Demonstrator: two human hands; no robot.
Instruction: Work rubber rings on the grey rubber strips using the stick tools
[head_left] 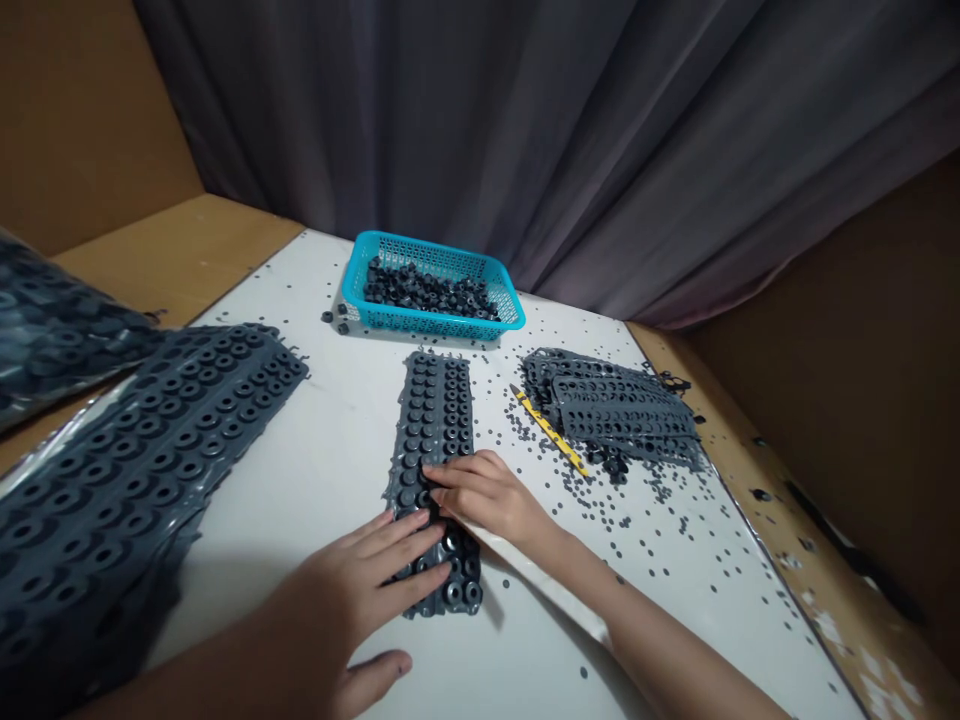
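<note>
A dark grey moulded rubber sheet [429,410] with rows of round ring-shaped parts lies lengthwise in front of me. My left hand [375,570] rests on its near end, fingers stretched out and slightly spread, the thumb apart on the white surface. My right hand [487,495] is closed over the sheet's middle, just beyond the left fingertips. A long, flat white tool [547,585] runs from under the right fingers back along the forearm. Its working tip is hidden by the fingers, and its kind cannot be made out.
Behind the sheet stands a blue basket [435,325] of small black rubber parts. More moulded sheets [142,450] and a clear bag [60,330] of rings lie left. Punched-out sheets [622,405], a yellow pointed tool [551,432] and scattered small discs lie right. A curtain [480,130] hangs behind.
</note>
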